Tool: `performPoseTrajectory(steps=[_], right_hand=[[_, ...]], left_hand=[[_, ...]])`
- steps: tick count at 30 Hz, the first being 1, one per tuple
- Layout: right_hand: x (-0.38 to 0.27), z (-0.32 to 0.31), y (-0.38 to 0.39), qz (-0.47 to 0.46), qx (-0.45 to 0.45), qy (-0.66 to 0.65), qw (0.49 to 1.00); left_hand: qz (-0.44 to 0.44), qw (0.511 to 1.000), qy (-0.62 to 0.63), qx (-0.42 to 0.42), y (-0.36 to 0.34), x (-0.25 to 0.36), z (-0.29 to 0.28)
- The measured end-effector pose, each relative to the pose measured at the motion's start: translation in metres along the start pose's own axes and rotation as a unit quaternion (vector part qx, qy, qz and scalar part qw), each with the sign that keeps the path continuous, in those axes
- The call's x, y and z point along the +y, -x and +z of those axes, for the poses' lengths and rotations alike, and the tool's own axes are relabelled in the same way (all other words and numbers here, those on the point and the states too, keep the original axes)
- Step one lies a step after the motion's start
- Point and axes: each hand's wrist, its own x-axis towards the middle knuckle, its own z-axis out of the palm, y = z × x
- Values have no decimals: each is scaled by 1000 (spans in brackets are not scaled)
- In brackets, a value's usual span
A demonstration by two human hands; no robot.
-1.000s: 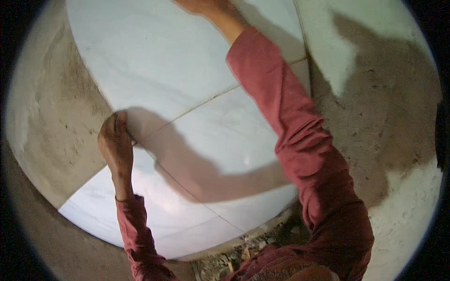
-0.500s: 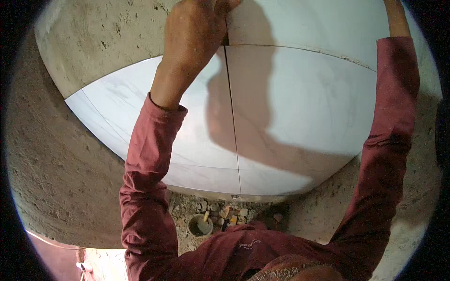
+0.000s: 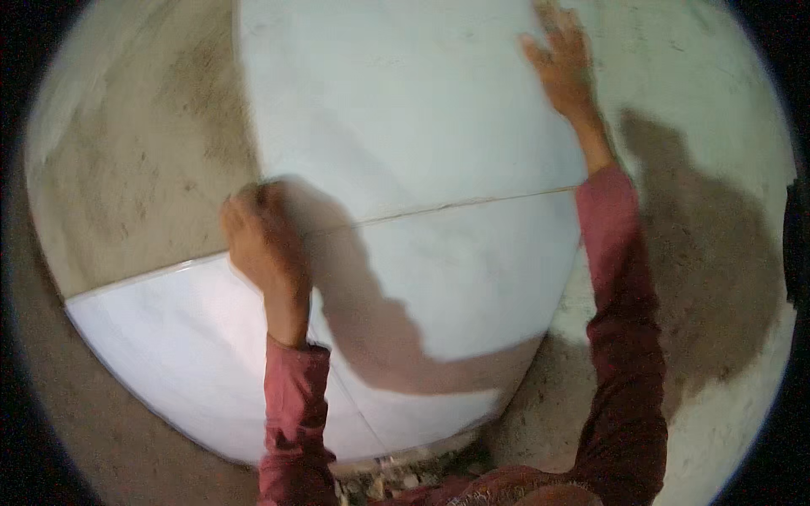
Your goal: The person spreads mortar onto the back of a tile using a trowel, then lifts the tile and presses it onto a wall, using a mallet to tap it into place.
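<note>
Large white marble-look tiles cover the wall in front of me. My left hand point(image 3: 263, 238) is curled at the lower-left corner of the upper tile point(image 3: 396, 93), where the tiles meet; its fingertips are blurred and partly hidden. My right hand point(image 3: 561, 63) lies near that tile's right edge with its fingers spread. Below the seam sit a lower-left tile point(image 3: 169, 337) and a lower-right tile point(image 3: 464, 270), with the shadow of my left arm across them.
Rough grey plaster point(image 3: 143, 152) borders the tiles on the left. Paler wall point(image 3: 675, 67) lies to the right, with a dark shadow on it. Rubble point(image 3: 380, 476) shows at the bottom below the tiles.
My view swung to show more of the floor and a bucket half a second ago, then swung back. My right hand, cut off by the frame earlier, now shows whole with fingers spread.
</note>
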Motion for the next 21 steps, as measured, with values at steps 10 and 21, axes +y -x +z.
performPoseTrajectory(steps=[10,21], right_hand=[[37,20,-16,86,300,-12,950],[135,46,-197,8,199,169,965]], left_hand=[[207,978,7,25,34,71,-2],[212,974,-35,-75,50,79,4]])
